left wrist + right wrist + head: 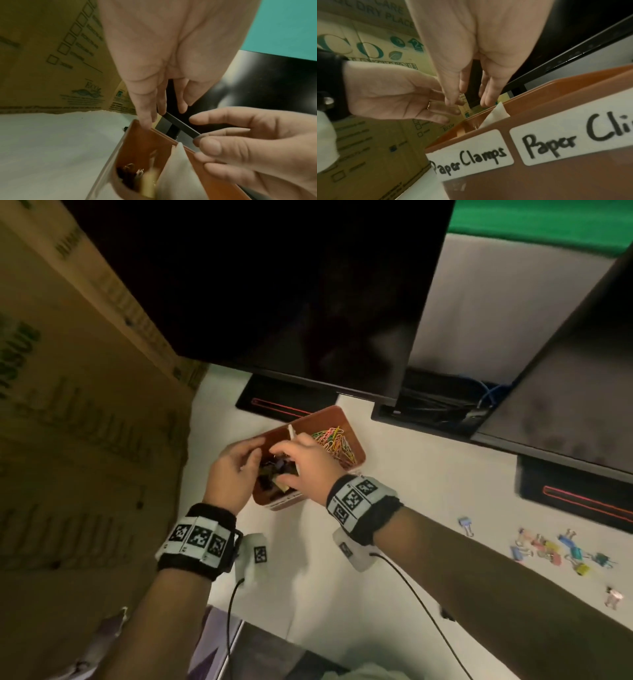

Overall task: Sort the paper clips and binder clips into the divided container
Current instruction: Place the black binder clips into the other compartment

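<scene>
Both hands over the box's clamp side, nothing visibly held.

Head: left hand [236, 470] and right hand [305, 463] hover over the left compartment of the box [356, 455], where dark binder clips [274, 470] lie; paper clips [334, 440] fill the right one; loose clips [555, 549] sit well apart on the desk [394, 525].
Left wrist: left fingers [145, 115] straight, tips at the rim; right fingers loosely bent, holding nothing.
Right wrist: right fingers [488, 97] extended above the divider [494, 115]; labels read "Paper Clamps" and "Paper Cli".
</scene>
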`<act>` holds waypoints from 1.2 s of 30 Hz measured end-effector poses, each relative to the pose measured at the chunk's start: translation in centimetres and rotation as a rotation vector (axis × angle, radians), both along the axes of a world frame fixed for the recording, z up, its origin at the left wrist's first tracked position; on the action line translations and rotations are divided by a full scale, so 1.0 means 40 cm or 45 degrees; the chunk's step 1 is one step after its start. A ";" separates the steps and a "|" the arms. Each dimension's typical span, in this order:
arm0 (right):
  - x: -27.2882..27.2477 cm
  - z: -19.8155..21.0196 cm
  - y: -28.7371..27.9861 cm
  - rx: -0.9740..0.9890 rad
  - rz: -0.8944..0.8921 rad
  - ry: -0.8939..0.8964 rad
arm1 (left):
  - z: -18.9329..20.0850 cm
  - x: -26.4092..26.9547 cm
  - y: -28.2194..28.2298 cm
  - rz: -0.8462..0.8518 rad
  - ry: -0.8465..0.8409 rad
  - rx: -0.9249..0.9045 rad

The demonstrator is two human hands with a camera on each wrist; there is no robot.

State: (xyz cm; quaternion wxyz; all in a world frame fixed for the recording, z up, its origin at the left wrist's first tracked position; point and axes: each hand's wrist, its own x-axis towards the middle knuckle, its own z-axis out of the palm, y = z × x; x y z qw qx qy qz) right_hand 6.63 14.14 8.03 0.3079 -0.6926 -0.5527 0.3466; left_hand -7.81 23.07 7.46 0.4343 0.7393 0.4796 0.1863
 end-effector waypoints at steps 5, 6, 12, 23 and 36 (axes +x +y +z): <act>0.072 -0.026 -0.100 -0.001 -0.054 -0.105 | 0.029 0.051 -0.049 -0.202 0.016 0.139; 0.100 -0.038 -0.144 -0.016 -0.074 -0.130 | 0.027 0.069 -0.067 -0.271 0.017 0.126; 0.281 -0.116 -0.490 -0.384 -0.345 -0.280 | -0.015 0.215 -0.223 -0.787 0.104 -0.070; 0.347 -0.197 -0.760 -0.589 -0.311 -0.233 | -0.189 0.372 -0.577 -1.577 0.486 -0.220; 0.377 -0.223 -0.764 -0.548 -0.236 -0.364 | -0.244 0.357 -0.601 -1.346 0.400 -0.004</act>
